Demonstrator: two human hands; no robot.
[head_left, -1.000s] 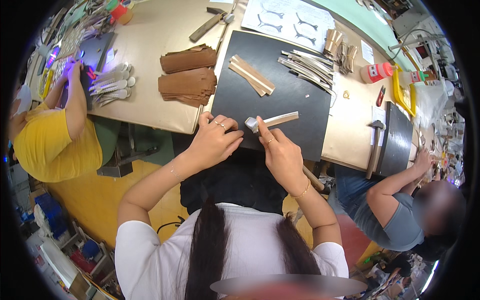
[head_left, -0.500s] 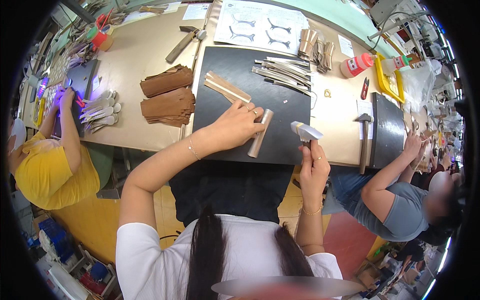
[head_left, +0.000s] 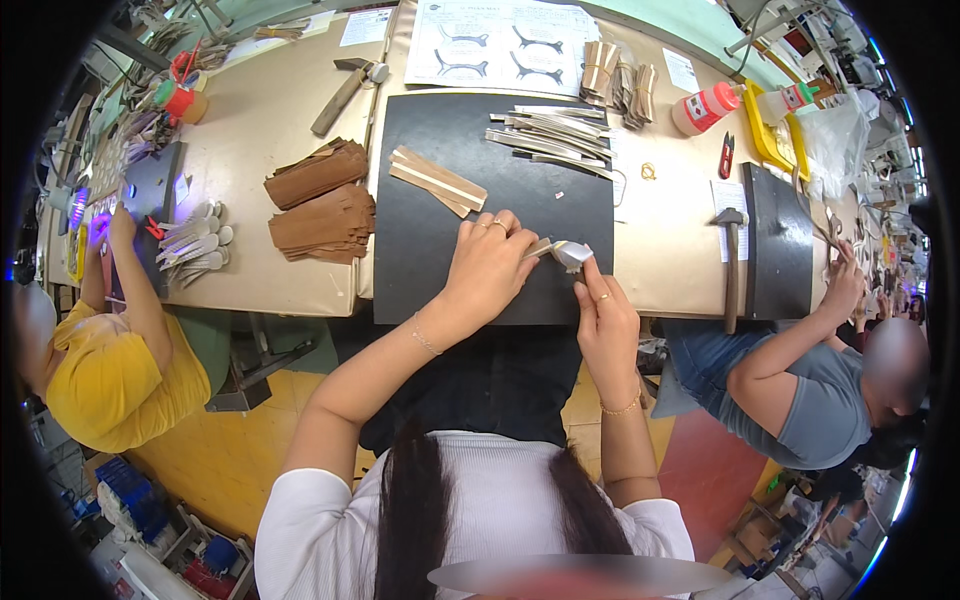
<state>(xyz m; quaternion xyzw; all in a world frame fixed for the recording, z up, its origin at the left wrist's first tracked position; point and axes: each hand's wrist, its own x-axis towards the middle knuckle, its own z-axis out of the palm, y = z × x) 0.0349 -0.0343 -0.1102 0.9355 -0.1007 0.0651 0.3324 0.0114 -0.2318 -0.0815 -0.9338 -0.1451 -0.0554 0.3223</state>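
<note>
Head view, left to right: stacks of brown leather pieces (head_left: 322,205) lie on the desk (head_left: 250,270) beside a black mat (head_left: 420,260). Left hand (head_left: 487,265), fingers together, presses a narrow tan strip (head_left: 540,247) flat on the mat's near edge. Right hand (head_left: 603,320) has fingers clamped on a small silver-headed tool (head_left: 572,256) touching the strip's end. Pale and thin, the strip looks light and bendy; best pinned flat near the worked end. A hammer (head_left: 733,262) lies further right
</note>
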